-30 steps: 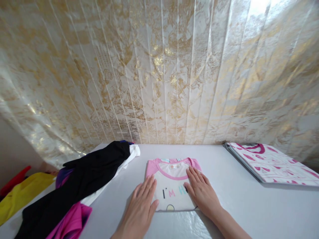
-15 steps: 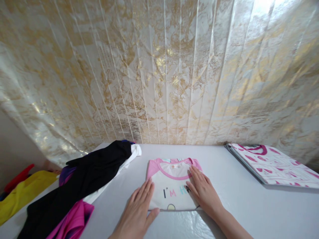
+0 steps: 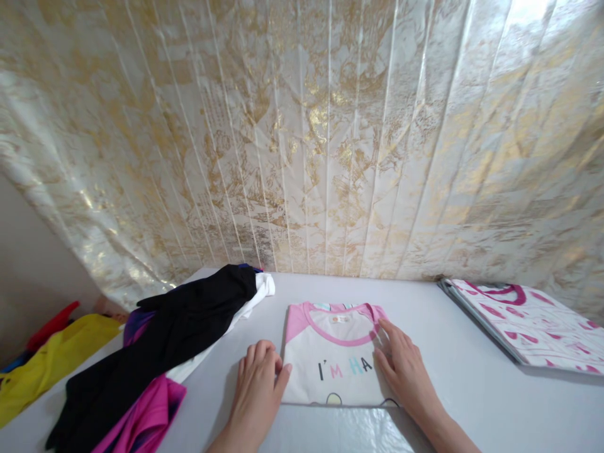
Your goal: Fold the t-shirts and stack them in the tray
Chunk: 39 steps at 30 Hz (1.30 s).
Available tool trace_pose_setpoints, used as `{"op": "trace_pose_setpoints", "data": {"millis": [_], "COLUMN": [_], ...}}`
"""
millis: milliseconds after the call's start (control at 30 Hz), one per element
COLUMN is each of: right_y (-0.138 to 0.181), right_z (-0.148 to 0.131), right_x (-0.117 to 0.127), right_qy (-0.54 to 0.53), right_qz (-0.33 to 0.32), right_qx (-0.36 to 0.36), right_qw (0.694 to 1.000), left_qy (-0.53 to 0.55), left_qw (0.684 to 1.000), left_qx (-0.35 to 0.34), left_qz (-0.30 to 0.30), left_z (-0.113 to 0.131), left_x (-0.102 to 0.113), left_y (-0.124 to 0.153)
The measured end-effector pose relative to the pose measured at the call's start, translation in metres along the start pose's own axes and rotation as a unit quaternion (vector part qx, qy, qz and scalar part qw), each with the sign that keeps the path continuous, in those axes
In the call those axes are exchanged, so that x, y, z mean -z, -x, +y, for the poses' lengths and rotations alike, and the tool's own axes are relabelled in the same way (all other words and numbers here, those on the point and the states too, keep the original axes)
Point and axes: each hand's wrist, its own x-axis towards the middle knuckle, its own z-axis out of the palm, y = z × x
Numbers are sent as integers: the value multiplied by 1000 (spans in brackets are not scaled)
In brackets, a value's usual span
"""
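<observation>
A white T-shirt (image 3: 321, 371) with pink raglan shoulders and a pink neckband lies folded into a neat rectangle on the table. Coloured letters reading "I'M HA" run across its front, and part of a printed figure shows at the lower fold. At the shirt's left edge is my left hand (image 3: 255, 393), its fingers bent and its thumb at the fabric's side; it is open. My right hand (image 3: 409, 371) rests along the right edge, fingers stretched towards the shoulder and thumb on the front; it is open too.
To the left lies a loose heap with a black garment (image 3: 184, 333), a magenta garment (image 3: 148, 412) and a white cloth (image 3: 264, 286). A yellow garment (image 3: 61, 352) sits further left. Folded clothes (image 3: 533, 321) are stacked at right. A gold-patterned curtain (image 3: 302, 138) hangs behind the table (image 3: 340, 434).
My left hand has moved off the shirt's front to its left edge, its fingers now bent. My right hand has slid outward to the right edge. The view has shifted slightly left.
</observation>
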Motion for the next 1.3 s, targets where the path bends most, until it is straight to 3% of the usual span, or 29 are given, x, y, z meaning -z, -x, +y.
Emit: {"op": "trace_pose_setpoints", "data": {"millis": [267,400,533,667,800,933,1133,1300], "right_y": [3,0,-13,-21,-19,-21,-35,-41], "right_z": [-2,5,34,63,56,33,19,10], "right_x": [-4,-2,24,56,58,40,23,19], "right_qy": [8,0,-14,-19,-18,18,44,33], "right_qz": [-1,-4,-12,-90,-135,-117,-114,-118], "right_qx": [8,10,-45,-109,-119,-109,-117,-134], "right_qw": [1000,1000,999,990,983,987,986,983], "left_qy": [-35,-80,-88,-85,-68,-24,99,278], "left_qw": [998,996,995,996,996,997,989,957], "left_qx": [27,14,14,22,12,20,57,75], "left_qz": [-54,-45,-34,-34,-54,-75,-98,-19], "left_z": [1,2,5,9,17,20,5,-1], "left_x": [1,1,5,6,2,-1,-9,-20], "left_y": [-12,-13,-19,-34,-46,-48,-42,-34]}}
